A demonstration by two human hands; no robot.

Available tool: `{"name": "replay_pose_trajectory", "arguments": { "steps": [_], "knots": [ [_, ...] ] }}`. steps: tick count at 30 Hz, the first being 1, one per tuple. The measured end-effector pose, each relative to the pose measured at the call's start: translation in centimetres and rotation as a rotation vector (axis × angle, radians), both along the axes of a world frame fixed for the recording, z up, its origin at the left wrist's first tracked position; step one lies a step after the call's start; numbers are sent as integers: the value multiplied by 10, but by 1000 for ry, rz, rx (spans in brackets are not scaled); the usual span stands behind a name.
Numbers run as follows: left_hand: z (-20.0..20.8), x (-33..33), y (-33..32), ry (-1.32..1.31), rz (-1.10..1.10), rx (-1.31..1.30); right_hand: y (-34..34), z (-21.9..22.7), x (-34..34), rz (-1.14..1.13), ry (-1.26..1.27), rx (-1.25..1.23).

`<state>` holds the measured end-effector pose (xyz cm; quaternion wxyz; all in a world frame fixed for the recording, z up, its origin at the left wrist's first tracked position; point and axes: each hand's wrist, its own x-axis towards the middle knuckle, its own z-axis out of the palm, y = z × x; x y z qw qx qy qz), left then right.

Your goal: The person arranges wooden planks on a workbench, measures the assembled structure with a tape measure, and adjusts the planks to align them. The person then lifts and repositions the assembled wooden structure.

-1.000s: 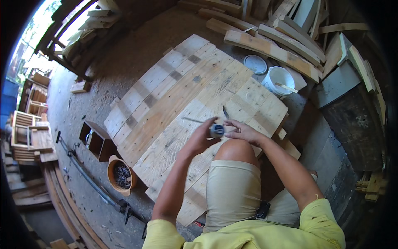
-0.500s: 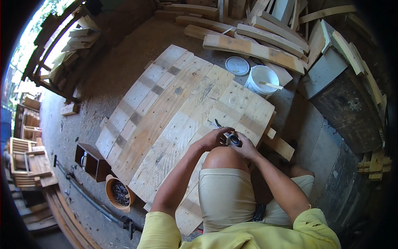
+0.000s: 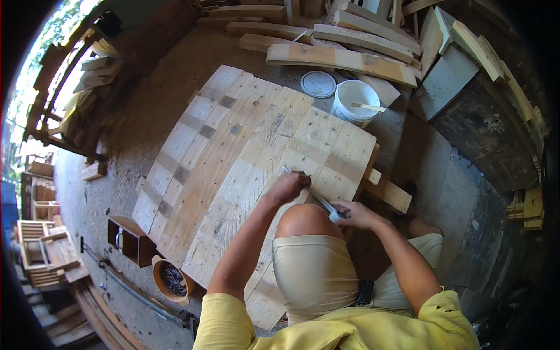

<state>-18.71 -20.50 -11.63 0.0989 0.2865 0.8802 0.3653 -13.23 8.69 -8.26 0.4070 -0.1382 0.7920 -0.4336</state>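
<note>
Over the wooden panel (image 3: 251, 146) of joined planks, above my bent knee, a narrow greyish tape (image 3: 318, 199) runs taut between my hands. My left hand (image 3: 290, 188) is closed around its far end. A thin pale tip (image 3: 286, 169) sticks out beyond those fingers; the rest of that tool is hidden. My right hand (image 3: 354, 214) grips the small round body of the tape (image 3: 335, 216), close to my right knee side. Whether it is a measuring tape or a sticky roll, I cannot tell.
A white bucket (image 3: 354, 99) with a stick across it and its lid (image 3: 318, 84) stand beyond the panel. Stacked boards (image 3: 341, 56) lie behind. At left are a bowl of nails (image 3: 173, 280), an open wooden box (image 3: 133, 239) and a long bar clamp (image 3: 137, 291).
My hands have moved apart, the left to the left and the right slightly down and right. The tape now stretches between them. The view has shifted slightly.
</note>
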Motion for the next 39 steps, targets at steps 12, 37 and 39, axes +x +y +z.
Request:
{"name": "replay_pose_trajectory", "arguments": {
  "steps": [12, 37, 39],
  "knots": [
    [17, -59, -50, 282, 518, -153, 158, -5, 23, -228, -8, 155],
    [-32, -24, -8, 225, 960, -434, -106, 36, -139, -117, 125, -130],
    [-29, -22, -9, 208, 964, -447, -107, 35, -133, -147, 100, -163]
  ]
}}
